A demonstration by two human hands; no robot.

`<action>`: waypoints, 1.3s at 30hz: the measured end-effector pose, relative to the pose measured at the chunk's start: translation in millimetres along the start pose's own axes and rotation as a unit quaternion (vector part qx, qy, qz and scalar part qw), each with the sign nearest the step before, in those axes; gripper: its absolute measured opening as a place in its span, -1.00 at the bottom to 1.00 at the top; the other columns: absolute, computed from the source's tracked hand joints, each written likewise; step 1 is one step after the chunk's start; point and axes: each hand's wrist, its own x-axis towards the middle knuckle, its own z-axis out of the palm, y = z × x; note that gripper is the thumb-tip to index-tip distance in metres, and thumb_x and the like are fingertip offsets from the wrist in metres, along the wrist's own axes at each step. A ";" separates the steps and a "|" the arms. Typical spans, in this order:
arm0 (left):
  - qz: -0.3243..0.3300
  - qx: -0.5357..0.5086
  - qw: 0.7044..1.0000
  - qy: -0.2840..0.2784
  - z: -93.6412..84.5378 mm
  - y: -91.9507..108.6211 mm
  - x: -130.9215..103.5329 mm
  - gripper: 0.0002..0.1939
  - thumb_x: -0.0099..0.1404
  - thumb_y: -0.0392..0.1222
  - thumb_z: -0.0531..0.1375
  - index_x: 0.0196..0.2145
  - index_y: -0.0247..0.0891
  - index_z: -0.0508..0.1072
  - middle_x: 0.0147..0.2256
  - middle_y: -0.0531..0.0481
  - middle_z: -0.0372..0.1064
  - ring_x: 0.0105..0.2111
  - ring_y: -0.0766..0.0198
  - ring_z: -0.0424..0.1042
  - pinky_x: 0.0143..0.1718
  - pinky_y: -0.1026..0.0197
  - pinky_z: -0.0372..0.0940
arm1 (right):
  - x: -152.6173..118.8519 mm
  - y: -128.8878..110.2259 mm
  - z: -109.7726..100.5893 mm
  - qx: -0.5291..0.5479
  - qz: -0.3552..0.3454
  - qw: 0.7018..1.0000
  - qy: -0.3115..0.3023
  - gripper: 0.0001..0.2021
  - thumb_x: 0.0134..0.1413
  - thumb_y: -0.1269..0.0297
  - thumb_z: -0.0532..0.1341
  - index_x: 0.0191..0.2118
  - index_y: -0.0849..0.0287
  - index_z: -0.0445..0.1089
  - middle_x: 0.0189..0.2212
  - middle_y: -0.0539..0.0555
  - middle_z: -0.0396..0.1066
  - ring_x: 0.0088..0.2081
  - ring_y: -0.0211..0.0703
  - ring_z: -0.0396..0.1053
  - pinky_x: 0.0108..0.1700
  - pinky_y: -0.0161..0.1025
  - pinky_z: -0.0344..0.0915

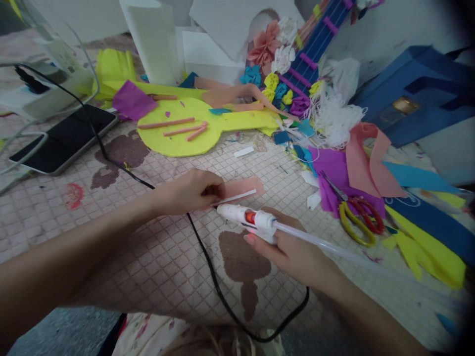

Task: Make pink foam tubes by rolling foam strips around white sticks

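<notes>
In my right hand (293, 247) is a white glue gun (237, 215), with a long clear glue stick (315, 240) sticking out of its back. Its nozzle points left, close to the fingertips of my left hand (195, 190). Those fingers are pinched at the left end of a thin white strip (237, 196). The strip lies along a piece of salmon-pink crepe paper (248, 185) on the table; whether my fingers hold the strip, the paper or both is hard to see. Beyond them lies a yellow guitar-shaped cutout (181, 141) with several rolled pink paper sticks (165, 123) on it.
A black cord (206, 262) loops across the quilted tablecloth. At left are a phone (67, 138) and a power strip (44, 89). Scissors (356, 215) lie at right on purple crepe paper (326, 173). Behind stand a decorated blue guitar neck (315, 47) and a blue bag (411, 94).
</notes>
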 end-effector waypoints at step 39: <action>-0.019 -0.026 0.999 -0.004 1.5 -2.3 -1.4 -0.83 0.08 -0.36 0.10 -0.36 -0.30 0.46 -0.51 0.08 0.40 -0.53 0.41 0.32 -0.50 0.39 0.17 | -18.4 26.6 -17.3 -0.092 0.024 0.994 0.055 -0.72 0.21 0.13 0.05 -0.13 0.15 0.38 -0.33 0.11 0.45 -0.33 -0.07 0.40 -0.34 -0.18 0.32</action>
